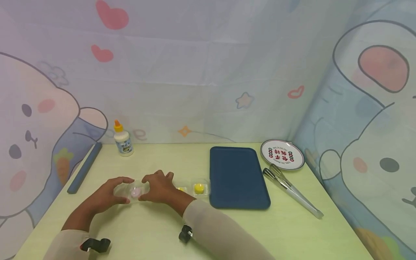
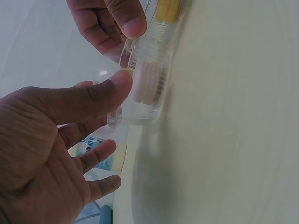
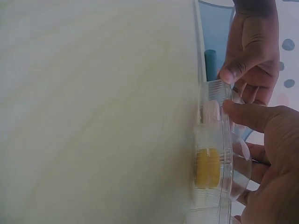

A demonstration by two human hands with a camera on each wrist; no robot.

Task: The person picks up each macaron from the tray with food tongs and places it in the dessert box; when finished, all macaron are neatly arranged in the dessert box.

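Observation:
A long clear plastic macaron box [image 1: 189, 188] lies on the table, its compartments in a row. At its left end sits a pink macaron [image 1: 135, 193]. Farther right are yellow macarons [image 1: 199, 188], one partly behind the right wrist. My left hand [image 1: 105, 195] pinches the left end of the box between thumb and index finger, the other fingers spread in the left wrist view. Beside the pink macaron, my right hand [image 1: 159, 187] grips the box edge, thumb in front and fingers behind. The domed lid [image 3: 240, 161] shows in the right wrist view; whether it is fastened I cannot tell.
A dark blue tray [image 1: 238, 178] adjoins the box's right end. Farther right are metal tongs [image 1: 294, 193] and a white plate with red lettering [image 1: 282, 155]. A glue bottle [image 1: 124, 142] stands at the back left, beside a blue-grey bar [image 1: 85, 168].

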